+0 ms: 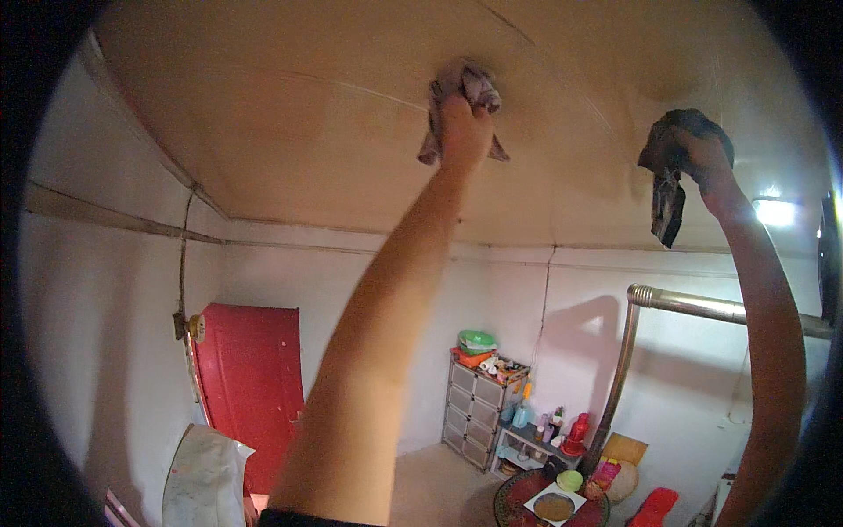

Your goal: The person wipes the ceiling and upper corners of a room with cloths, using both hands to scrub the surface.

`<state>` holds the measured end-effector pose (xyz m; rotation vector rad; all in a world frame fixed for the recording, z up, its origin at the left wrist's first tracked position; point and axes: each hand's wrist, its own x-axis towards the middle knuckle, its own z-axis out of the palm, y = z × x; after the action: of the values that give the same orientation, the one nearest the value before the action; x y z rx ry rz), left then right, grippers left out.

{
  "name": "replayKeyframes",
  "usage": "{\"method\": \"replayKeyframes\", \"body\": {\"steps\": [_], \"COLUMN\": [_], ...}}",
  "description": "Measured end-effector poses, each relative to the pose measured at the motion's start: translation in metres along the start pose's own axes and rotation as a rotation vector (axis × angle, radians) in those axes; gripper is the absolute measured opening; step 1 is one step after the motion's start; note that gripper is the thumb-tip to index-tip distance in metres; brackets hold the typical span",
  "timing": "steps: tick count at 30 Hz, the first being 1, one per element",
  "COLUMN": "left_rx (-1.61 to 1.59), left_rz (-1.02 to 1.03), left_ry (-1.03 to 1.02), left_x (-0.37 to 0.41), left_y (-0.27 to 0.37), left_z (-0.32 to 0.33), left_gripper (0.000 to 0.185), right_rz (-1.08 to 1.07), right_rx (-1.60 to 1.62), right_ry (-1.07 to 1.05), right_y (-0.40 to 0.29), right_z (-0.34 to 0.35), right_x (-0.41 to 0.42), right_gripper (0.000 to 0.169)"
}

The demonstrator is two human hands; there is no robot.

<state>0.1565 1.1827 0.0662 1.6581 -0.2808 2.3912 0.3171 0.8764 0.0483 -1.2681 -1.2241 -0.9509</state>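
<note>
My left hand (466,135), at the end of a raised arm, grips a crumpled greyish-purple cloth (484,89). That cloth is pressed against the brownish ceiling (316,145). Farther right, my right hand (710,158) is also raised and clutches a dark cloth (678,132). A strip of the dark cloth hangs below the fingers. It is up by the ceiling too, though I cannot tell whether it touches. Dark smudges and thin seams mark the ceiling around both hands.
A bright lamp (775,212) shines beside my right wrist. Below it, a metal stovepipe (698,307) runs sideways, then down. A red door (250,369), a drawer cabinet (471,402), a low shelf (527,435) and a round red table (510,491) stand below. Cables hang along the walls.
</note>
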Motion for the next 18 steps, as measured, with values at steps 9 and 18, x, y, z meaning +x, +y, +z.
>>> {"method": "replayKeyframes", "body": {"steps": [9,18], "left_rx": [0.194,0.158], "left_rz": [0.178,0.012], "left_ry": [0.193,0.187], "left_x": [0.036,0.015], "left_y": [-0.023,-0.003], "left_z": [-0.075,-0.089], "left_gripper": [0.026,0.028], "right_rz": [-0.226,0.110], "right_rx": [-0.300,0.237], "right_ry": [-0.078,0.040], "right_y": [0.046,-0.045], "right_z": [0.125,0.258], "right_x": [0.069,0.047], "right_gripper": [0.024,0.030]}}
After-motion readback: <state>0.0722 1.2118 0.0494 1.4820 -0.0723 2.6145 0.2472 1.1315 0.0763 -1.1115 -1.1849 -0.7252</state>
